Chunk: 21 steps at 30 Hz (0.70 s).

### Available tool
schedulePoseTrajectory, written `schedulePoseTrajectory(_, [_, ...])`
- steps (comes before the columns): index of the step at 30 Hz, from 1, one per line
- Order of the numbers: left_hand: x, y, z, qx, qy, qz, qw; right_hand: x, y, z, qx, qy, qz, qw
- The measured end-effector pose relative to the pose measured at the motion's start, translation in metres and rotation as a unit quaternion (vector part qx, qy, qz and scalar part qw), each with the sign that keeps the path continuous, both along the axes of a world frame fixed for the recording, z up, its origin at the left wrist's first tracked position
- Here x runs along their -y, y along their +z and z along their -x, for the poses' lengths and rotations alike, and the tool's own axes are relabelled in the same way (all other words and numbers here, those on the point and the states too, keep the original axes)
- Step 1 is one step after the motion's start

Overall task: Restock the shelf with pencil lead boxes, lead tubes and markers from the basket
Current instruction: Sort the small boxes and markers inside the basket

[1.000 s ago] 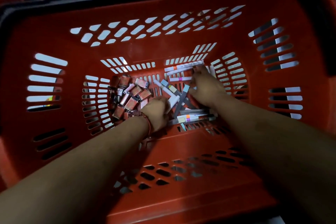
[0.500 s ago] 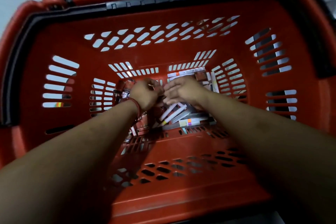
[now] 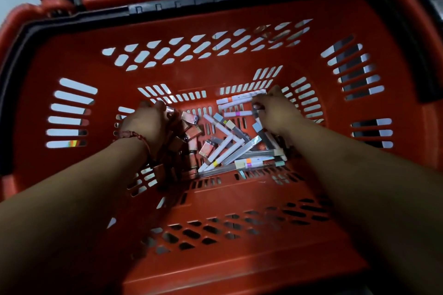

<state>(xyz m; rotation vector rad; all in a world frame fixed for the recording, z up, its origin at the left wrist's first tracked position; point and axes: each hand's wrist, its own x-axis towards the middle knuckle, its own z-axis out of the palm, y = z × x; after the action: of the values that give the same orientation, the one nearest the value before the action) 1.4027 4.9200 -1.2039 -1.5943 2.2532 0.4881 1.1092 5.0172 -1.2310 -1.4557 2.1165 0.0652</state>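
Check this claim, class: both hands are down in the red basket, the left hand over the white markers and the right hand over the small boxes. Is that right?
Not quite: the sides are swapped. The head view shows both hands in the red basket, but the left hand is over the small boxes, and the right hand is over the white markers.

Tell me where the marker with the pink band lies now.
The marker with the pink band lies on the basket floor, far right part, beside the right hand.
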Motion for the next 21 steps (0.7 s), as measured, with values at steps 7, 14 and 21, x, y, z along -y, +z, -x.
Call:
schedulePoseTrajectory(7, [-0.023,0.007,0.034,-0.026,-0.121,0.025,0.992,0.001,-0.010,-0.012,0.029,-0.014,0.016,0.999])
schedulePoseTrajectory(14, [-0.044,-0.003,0.060,-0.125,-0.127,-0.039,0.983,0.014,-0.008,-0.019,0.034,-0.091,0.000,0.995])
schedulePoseTrajectory(21, [-0.047,-0.027,0.073,-0.245,-0.030,-0.062,0.967,0.009,-0.004,-0.011,0.144,-0.131,0.054,0.979])
